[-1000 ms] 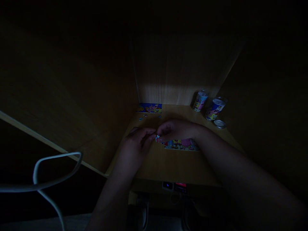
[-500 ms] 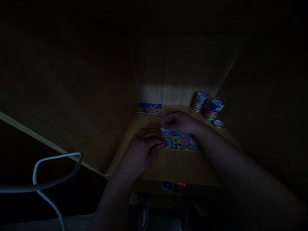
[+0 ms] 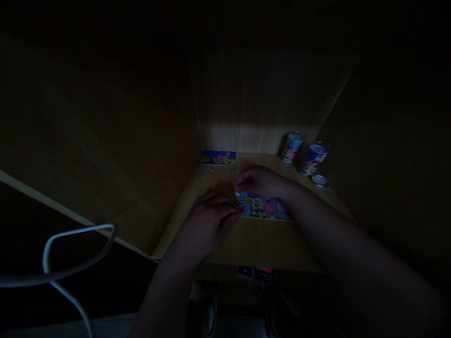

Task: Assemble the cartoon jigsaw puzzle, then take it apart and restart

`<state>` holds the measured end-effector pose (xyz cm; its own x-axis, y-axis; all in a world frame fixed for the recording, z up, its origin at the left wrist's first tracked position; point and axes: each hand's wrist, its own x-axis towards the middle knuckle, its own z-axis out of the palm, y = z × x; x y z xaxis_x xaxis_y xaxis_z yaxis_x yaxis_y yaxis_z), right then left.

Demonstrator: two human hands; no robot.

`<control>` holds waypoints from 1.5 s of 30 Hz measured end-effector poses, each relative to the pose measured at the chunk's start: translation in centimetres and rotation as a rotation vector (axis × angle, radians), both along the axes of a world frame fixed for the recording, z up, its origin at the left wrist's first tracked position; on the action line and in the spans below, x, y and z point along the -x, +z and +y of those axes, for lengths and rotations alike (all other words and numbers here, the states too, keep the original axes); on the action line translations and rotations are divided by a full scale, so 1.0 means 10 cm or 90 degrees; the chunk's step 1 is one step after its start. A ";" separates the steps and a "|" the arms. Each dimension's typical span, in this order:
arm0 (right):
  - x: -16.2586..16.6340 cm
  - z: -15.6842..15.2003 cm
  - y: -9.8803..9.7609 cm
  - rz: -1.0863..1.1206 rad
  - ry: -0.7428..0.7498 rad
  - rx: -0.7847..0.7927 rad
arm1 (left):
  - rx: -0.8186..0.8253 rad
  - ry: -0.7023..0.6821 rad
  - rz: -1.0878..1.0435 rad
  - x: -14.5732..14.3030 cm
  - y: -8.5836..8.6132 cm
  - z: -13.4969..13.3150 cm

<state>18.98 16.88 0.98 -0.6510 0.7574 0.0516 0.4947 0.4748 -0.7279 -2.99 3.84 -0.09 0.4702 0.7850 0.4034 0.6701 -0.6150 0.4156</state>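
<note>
A colourful cartoon jigsaw puzzle (image 3: 265, 209) lies flat on a dim wooden desk (image 3: 253, 244). My right hand (image 3: 261, 181) rests over the puzzle's upper left corner, fingers curled down and pinched on a small puzzle piece (image 3: 238, 192) there. My left hand (image 3: 212, 217) lies at the puzzle's left edge, fingers bent and pressed against that edge. The scene is very dark, so the fingertips are hard to make out.
A second blue puzzle picture (image 3: 219, 158) lies at the back left with a few loose pieces (image 3: 207, 172) before it. Two printed tins (image 3: 292, 147) (image 3: 312, 159) and a round lid (image 3: 320, 180) stand at the back right. Wooden walls enclose the desk. A white cable (image 3: 70, 263) hangs at the left.
My hands were pinched together above the puzzle's left side. The right hand then moved up to the puzzle's upper left corner and lowered onto it; the left hand settled at the left edge.
</note>
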 end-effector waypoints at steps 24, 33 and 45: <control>0.02 0.06 -0.08 -0.052 0.030 -0.118 | 0.001 -0.002 0.013 0.00 -0.01 -0.01; 0.00 0.06 -0.05 -0.034 0.021 -0.158 | -0.004 0.000 0.016 0.01 0.00 -0.02; -0.12 0.13 0.00 -0.034 -0.044 -0.207 | -0.023 0.155 0.011 0.03 0.05 -0.01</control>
<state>20.13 18.15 0.98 -0.6070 0.7493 0.2649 0.5670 0.6419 -0.5162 -3.25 3.73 0.45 0.2761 0.8612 0.4268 0.8075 -0.4487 0.3829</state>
